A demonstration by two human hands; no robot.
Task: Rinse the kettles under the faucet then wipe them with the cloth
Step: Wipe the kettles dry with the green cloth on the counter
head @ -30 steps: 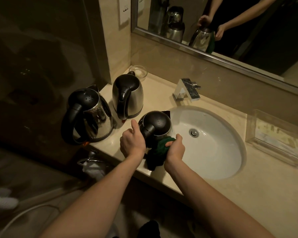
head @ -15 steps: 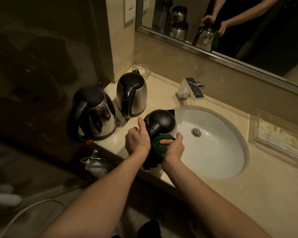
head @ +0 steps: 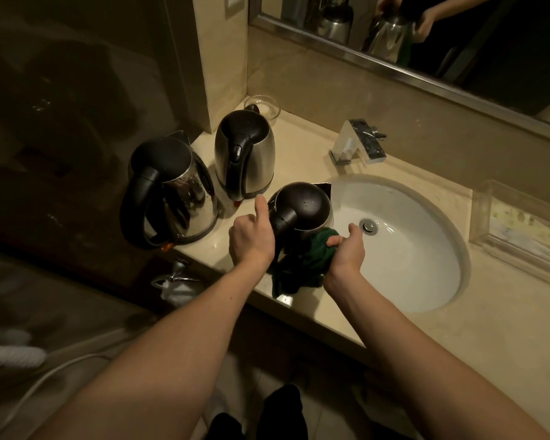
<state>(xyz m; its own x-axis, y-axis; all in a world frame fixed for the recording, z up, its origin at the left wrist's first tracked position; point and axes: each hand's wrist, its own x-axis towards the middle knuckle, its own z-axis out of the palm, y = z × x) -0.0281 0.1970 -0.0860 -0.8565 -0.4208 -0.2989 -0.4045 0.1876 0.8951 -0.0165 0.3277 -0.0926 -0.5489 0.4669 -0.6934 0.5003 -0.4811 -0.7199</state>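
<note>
Kettle (head: pixel 304 206) stood upright on the tabletop (head: pixel 299 147) at the sink's (head: pixel 410 274) left rim, between both hands. Left hand (head: pixel 251 239) gripped its handle, thumb raised. Right hand (head: pixel 346 255) clutched the green cloth (head: pixel 311 257) against the kettle's near right flank.
</note>
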